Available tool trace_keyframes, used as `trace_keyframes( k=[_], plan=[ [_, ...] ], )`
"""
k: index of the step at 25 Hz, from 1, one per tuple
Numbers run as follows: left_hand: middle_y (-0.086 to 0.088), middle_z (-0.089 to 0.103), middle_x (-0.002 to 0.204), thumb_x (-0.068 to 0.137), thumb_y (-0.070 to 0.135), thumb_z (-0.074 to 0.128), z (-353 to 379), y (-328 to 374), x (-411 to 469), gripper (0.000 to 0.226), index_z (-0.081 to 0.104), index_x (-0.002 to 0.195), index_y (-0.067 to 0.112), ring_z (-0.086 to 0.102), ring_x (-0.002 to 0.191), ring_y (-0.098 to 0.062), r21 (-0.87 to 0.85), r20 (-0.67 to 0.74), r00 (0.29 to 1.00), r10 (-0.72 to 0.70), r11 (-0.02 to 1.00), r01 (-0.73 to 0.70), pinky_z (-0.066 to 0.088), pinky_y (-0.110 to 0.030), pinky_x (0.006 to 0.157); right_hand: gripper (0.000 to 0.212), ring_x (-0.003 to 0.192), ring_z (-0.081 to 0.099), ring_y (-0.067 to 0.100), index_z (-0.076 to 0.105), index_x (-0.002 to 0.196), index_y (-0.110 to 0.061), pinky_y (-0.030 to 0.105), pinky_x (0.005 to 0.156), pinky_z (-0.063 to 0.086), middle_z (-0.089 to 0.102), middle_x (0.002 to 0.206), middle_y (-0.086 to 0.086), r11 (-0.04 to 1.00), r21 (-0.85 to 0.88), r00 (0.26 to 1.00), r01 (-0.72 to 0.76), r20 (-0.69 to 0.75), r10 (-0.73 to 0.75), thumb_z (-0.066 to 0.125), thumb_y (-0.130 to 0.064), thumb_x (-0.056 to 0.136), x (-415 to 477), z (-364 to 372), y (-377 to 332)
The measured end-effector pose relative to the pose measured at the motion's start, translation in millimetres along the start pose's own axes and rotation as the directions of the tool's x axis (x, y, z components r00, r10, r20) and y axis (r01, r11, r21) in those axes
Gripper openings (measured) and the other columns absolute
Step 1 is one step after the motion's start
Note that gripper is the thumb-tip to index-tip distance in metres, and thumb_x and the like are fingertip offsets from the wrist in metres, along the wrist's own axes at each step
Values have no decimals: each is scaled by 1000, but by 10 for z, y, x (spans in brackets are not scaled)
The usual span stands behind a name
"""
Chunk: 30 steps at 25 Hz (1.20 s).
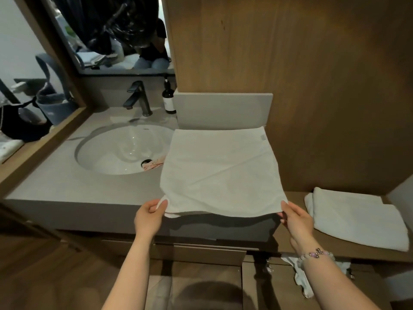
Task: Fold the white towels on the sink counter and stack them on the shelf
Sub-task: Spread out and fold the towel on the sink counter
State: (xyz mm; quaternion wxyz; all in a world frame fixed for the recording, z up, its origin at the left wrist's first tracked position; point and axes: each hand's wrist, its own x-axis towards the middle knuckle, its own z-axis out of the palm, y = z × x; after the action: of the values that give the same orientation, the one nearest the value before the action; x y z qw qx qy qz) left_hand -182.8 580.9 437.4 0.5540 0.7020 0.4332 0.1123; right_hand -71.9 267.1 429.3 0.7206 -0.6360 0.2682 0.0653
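White cotton towel [220,168], spread on the right part of the grey desk [67,186], beside the round basin [120,151]. Its far edge lies against the low grey upstand at the back of the desk; its near edge overhangs the front edge and is lifted clear. A small label shows at the far right corner.

The left hand [148,218] pinches the near left corner of the towel, its grip clamped on the cloth between thumb and fingers. The right hand [295,220] does the same at the near right corner, its grip likewise closed on the cloth. A beaded bracelet [317,256] sits on the right wrist.

The near edge appears to be two layers thick, which suggests the towel is already doubled once; this cannot be told for certain.

Step in hand, as judged: the fold itself, with both near corners raised ready to be carried over. The next move calls for bringing the two corners together towards the far edge, keeping them level so the sides line up, then pressing the crease flat.

To the right, on the wooden shelf [290,245] that runs lower than the desk, a folded white towel [357,220] already lies near its back right corner. The piece now being folded would go on top of it.
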Motion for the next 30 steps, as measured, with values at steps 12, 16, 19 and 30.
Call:
trace_keyframes(
  k=[12, 16, 19, 30],
  plan=[
    [-15, 65, 94, 96, 25, 50, -52, -140, -209, 24, 61, 94, 3, 60, 79, -21, -180, -186, 962, -198, 970, 165, 45, -26, 66, 25, 98, 57, 22, 65, 108, -6, 32, 83, 46, 62, 101, 6, 979, -165, 982, 119, -124, -140, 64, -21, 88, -46, 39, 93],
    [-16, 62, 115, 96, 21, 51, -59, -151, -200, 31, 55, 119, 1, 61, 100, -25, -422, 80, 950, -303, 853, 308, 49, -32, 88, 28, 84, 60, 23, 59, 113, -5, 28, 65, 49, 62, 101, 11, 970, -225, 991, 91, -72, -110, 60, -23, 91, -96, 40, 128],
    [-17, 60, 120, 94, 16, 53, -46, -174, -211, 34, 52, 125, 2, 62, 103, -28, -446, 183, 929, -321, 815, 370, 50, -35, 91, 29, 85, 61, 20, 56, 117, -6, 26, 68, 49, 60, 104, 9, 975, -208, 995, 80, -42, -90, 61, -18, 90, -140, 45, 126],
    [-18, 60, 119, 92, 9, 56, -14, -76, -215, 29, 55, 120, 0, 61, 105, -28, -316, 28, 951, -307, 900, 300, 49, -30, 84, 36, 112, 52, 31, 52, 119, -9, 40, 89, 45, 52, 126, 14, 816, -558, 936, 150, -185, -298, 62, -6, 84, -182, 140, 25]
  ],
)
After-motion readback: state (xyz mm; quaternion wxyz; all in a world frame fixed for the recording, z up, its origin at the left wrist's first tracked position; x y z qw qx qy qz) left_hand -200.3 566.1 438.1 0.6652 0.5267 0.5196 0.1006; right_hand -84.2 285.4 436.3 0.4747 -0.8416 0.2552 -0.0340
